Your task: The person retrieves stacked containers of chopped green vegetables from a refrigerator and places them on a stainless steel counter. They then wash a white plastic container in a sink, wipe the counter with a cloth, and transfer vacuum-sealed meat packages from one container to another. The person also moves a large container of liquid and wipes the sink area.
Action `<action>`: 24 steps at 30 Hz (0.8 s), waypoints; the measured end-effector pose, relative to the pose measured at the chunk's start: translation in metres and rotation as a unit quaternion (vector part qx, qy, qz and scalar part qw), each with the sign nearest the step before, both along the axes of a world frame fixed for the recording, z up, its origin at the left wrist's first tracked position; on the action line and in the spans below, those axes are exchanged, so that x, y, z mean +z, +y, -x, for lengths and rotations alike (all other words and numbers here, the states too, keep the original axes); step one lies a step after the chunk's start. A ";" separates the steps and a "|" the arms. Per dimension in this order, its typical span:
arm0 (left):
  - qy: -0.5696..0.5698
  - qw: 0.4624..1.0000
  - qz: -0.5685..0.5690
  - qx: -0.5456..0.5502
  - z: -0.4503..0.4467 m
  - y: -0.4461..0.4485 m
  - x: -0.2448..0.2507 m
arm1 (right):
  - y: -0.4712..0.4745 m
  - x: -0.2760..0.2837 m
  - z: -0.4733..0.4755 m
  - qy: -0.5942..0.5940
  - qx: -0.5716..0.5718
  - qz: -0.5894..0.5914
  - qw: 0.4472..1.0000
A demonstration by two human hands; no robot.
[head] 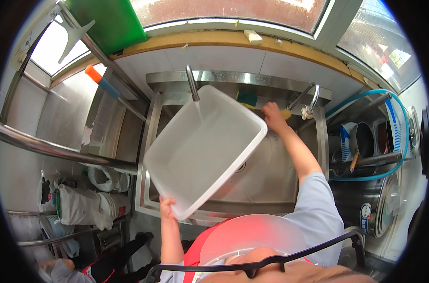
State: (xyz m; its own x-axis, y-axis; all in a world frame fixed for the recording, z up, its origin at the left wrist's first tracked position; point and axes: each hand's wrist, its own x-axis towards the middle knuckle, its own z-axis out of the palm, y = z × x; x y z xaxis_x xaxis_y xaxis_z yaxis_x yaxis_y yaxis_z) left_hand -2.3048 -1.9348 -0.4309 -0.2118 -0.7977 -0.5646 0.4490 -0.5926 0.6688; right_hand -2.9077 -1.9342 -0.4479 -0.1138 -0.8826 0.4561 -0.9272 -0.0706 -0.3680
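A white rectangular plastic tub (200, 152) rests tilted askew across the stainless steel sink (271, 177). My left hand (167, 208) grips its near left corner, with the thumb over the rim. Water runs from the left faucet (193, 85) into the tub. My right hand (274, 116) is at the tub's right corner, fingers bent towards the back of the sink; whether it holds anything I cannot tell. Just right of that hand is a yellow object (286, 114), partly hidden. Behind the tub's rim, a green and yellow scouring sponge (248, 99) shows.
A second faucet (310, 102) curves over the sink's right. Pans (362, 139) and a blue hose (405, 123) hang about the right rack. Left are a steel rail (66, 145), an orange-and-blue handle (103, 83) and bagged goods (80, 205). A co-worker (73, 270) is at lower left.
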 end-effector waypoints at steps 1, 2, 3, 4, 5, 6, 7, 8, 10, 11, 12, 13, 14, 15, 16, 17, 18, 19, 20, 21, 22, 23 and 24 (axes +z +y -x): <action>-0.034 0.999 -0.002 0.014 -0.003 0.004 0.006 | -0.014 0.001 0.007 0.055 0.051 0.003 0.997; -0.038 0.999 0.006 0.017 -0.006 0.007 0.013 | -0.025 -0.001 0.013 0.120 0.067 0.000 0.991; -0.053 0.998 0.008 0.026 -0.010 0.010 0.020 | -0.034 -0.005 0.020 0.165 0.045 0.019 0.985; -0.090 0.995 0.003 0.038 -0.013 0.011 0.027 | -0.043 -0.012 0.026 0.206 -0.046 0.023 0.977; -0.093 0.995 0.002 0.044 -0.014 0.011 0.031 | -0.049 -0.020 0.032 0.244 -0.137 0.024 0.960; -0.095 0.994 0.010 0.049 -0.017 0.012 0.036 | -0.051 -0.029 0.038 0.218 -0.202 -0.035 0.954; -0.096 0.993 0.034 0.056 -0.019 0.011 0.040 | -0.051 -0.039 0.041 0.189 -0.264 -0.095 0.941; -0.099 0.992 0.032 0.072 -0.021 0.012 0.042 | -0.052 -0.047 0.043 0.163 -0.326 -0.143 0.920; -0.099 0.991 0.034 0.078 -0.023 0.012 0.043 | -0.052 -0.057 0.042 0.072 -0.352 -0.185 0.915; -0.098 0.991 0.043 0.081 -0.025 0.011 0.043 | -0.053 -0.057 0.039 0.014 -0.377 -0.238 0.895; -0.106 0.990 0.043 0.080 -0.026 0.011 0.043 | -0.056 -0.053 0.034 0.054 -0.375 -0.212 0.901; -0.114 0.989 0.042 0.079 -0.027 0.010 0.043 | -0.061 -0.046 0.028 0.080 -0.385 -0.224 0.892; -0.119 0.989 0.043 0.079 -0.027 0.009 0.042 | -0.069 -0.037 0.022 0.107 -0.398 -0.234 0.881; -0.127 0.988 0.034 0.078 -0.026 0.008 0.043 | -0.077 -0.025 0.014 0.114 -0.351 -0.170 0.914; -0.132 0.988 0.026 0.076 -0.024 0.007 0.045 | -0.090 -0.015 0.004 0.131 -0.302 -0.065 0.942; -0.136 0.988 0.022 0.075 -0.021 0.005 0.048 | -0.110 -0.007 -0.006 0.075 -0.250 -0.045 0.964; -0.111 0.990 0.038 0.077 -0.017 0.005 0.052 | -0.131 -0.003 -0.019 -0.003 -0.192 -0.080 0.978; -0.133 0.987 0.046 0.075 -0.012 0.004 0.058 | -0.153 -0.004 -0.036 -0.070 -0.170 -0.116 0.976; -0.145 0.985 0.061 0.070 -0.008 0.004 0.065 | -0.178 -0.005 -0.051 -0.084 -0.145 -0.191 0.967; -0.156 0.983 0.075 0.065 -0.004 0.006 0.073 | -0.198 -0.009 -0.064 -0.270 -0.159 -0.250 0.916; -0.176 0.978 0.087 0.073 0.000 0.010 0.082 | -0.220 -0.013 -0.080 -0.447 -0.168 -0.310 0.822; -0.196 0.972 0.099 0.082 0.002 0.015 0.092 | -0.239 -0.014 -0.085 -0.527 -0.167 -0.325 0.767; -0.208 0.966 0.125 0.090 0.003 0.019 0.102 | -0.263 -0.015 -0.092 -0.606 -0.154 -0.332 0.706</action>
State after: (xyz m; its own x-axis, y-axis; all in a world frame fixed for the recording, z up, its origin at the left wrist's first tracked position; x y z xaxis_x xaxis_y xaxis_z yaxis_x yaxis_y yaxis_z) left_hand -2.3074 -1.9159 -0.3288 0.1465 -0.9228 -0.3563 0.1908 -0.3271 0.9255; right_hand -2.8155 -2.1968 -0.4627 -0.2974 -0.7042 -0.6447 0.1643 0.6275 -0.7611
